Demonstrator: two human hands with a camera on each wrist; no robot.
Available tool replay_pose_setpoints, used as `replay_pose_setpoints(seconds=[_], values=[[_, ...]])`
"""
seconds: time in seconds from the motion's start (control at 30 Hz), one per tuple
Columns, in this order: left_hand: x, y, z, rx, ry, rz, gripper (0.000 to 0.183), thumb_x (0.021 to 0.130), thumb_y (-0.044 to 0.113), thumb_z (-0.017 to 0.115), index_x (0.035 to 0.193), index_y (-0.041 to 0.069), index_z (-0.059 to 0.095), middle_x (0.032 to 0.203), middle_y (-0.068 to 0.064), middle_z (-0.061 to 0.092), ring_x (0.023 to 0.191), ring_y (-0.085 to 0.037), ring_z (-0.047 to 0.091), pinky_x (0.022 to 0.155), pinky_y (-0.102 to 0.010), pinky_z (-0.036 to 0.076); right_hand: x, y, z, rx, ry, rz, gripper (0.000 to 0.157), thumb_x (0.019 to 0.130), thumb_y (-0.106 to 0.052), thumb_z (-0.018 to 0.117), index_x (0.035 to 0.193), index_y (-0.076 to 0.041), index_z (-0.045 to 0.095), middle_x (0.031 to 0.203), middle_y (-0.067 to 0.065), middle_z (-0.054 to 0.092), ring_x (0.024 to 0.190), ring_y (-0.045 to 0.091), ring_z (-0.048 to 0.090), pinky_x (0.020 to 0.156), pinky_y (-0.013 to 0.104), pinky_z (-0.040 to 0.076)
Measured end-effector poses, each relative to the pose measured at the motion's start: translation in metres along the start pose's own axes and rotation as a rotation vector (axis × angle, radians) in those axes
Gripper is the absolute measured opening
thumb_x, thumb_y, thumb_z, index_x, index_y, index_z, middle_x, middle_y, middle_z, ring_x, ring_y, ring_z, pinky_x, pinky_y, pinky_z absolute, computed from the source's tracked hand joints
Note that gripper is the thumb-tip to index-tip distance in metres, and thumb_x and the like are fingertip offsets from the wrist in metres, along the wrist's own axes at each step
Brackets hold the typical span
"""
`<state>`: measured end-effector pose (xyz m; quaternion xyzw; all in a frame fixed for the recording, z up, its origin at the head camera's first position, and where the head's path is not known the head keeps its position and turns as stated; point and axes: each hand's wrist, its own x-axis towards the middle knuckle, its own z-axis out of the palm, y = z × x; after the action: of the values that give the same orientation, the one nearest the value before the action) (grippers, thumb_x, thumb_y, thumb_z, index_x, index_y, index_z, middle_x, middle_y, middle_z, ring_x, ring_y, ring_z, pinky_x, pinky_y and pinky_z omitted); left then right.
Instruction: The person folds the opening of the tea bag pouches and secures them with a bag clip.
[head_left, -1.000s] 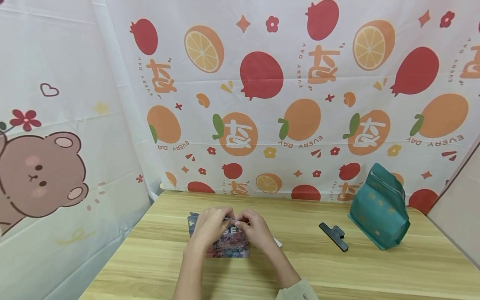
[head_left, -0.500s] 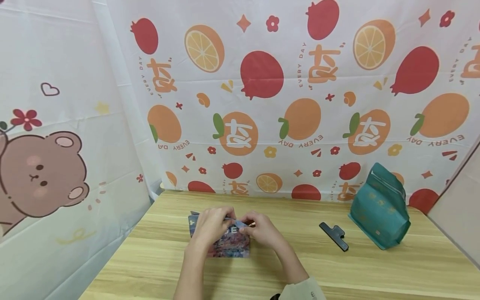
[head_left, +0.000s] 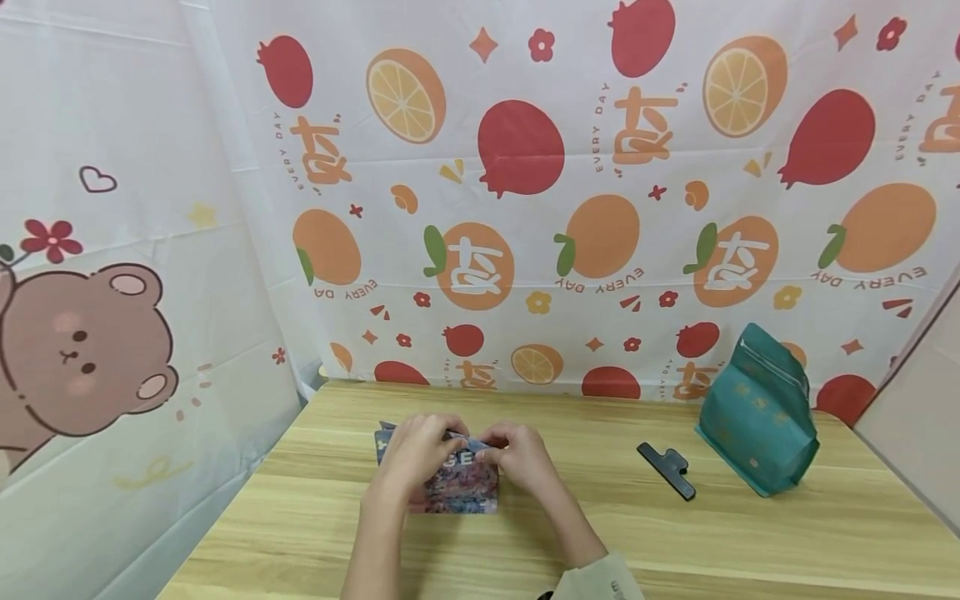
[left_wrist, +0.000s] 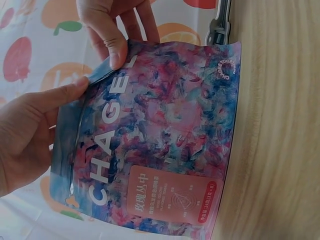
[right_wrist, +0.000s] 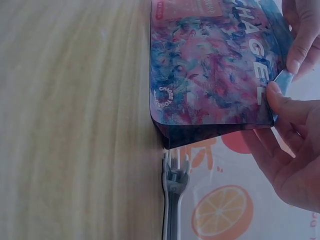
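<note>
A blue-and-pink patterned pouch (head_left: 465,487) with white lettering stands on the table, its pink label (left_wrist: 172,195) facing the person. My left hand (head_left: 420,454) pinches the pouch's top band, thumb on the front face. Towards the top right corner, my right hand (head_left: 525,457) pinches the same band between thumb and fingers. In the right wrist view the light blue flap (right_wrist: 283,80) bends between the two thumbs. Fingers behind the pouch are partly hidden.
A black bag clip (head_left: 666,471) lies on the table to the right. Beyond it a teal gusseted bag (head_left: 761,417) stands tilted. Close beside the pouch lies a greyish clip (right_wrist: 175,185). A fruit-print curtain (head_left: 525,250) hangs behind the table.
My right hand has slid a little right along the pouch's top edge, away from the left hand, and regripped it near the corner. The left hand stays nearly in place.
</note>
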<state>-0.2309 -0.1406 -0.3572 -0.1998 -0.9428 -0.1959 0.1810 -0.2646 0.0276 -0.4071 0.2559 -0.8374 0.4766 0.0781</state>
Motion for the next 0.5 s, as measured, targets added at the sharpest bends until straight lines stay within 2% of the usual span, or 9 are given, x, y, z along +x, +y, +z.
replay_pose_setpoints(seconds=[0.13,0.27,0.33,0.5], values=[[-0.0002,-0.0010,-0.0017,0.002,-0.005,-0.017,0.004,0.080,0.017,0.071,0.082,0.014,0.071,0.077,0.005,0.065,0.069,-0.012,0.060,0.063,-0.030,0.045,0.0011,0.0001,0.0015,0.005,0.025,0.017,0.007,0.076,-0.006,0.073,0.083,-0.007,0.072,0.081,-0.004,0.064,0.069,0.008,0.058,0.055,0.022,0.047],[-0.0008,-0.0023,-0.0031,0.000,-0.003,-0.029,0.005,0.081,0.019,0.070,0.081,0.014,0.071,0.076,0.005,0.065,0.064,-0.009,0.055,0.060,-0.028,0.042,0.0018,0.0000,0.0020,0.020,0.044,0.027,0.007,0.075,-0.007,0.074,0.082,-0.007,0.073,0.078,-0.005,0.063,0.069,0.009,0.058,0.056,0.022,0.047],[-0.0009,-0.0030,-0.0034,0.004,0.001,-0.021,0.006,0.082,0.020,0.069,0.080,0.014,0.071,0.075,0.006,0.065,0.061,-0.007,0.052,0.057,-0.028,0.040,0.0022,0.0005,0.0024,0.019,0.055,0.019,0.007,0.075,-0.007,0.074,0.082,-0.007,0.074,0.077,-0.005,0.063,0.069,0.009,0.058,0.056,0.022,0.047],[-0.0008,-0.0058,-0.0018,0.020,0.024,0.010,0.004,0.082,0.019,0.069,0.078,0.017,0.070,0.073,0.007,0.065,0.063,-0.009,0.054,0.063,-0.031,0.041,0.0025,0.0027,0.0038,0.025,0.082,0.013,0.006,0.074,-0.007,0.075,0.079,-0.007,0.074,0.076,-0.005,0.065,0.068,0.008,0.058,0.056,0.022,0.047]])
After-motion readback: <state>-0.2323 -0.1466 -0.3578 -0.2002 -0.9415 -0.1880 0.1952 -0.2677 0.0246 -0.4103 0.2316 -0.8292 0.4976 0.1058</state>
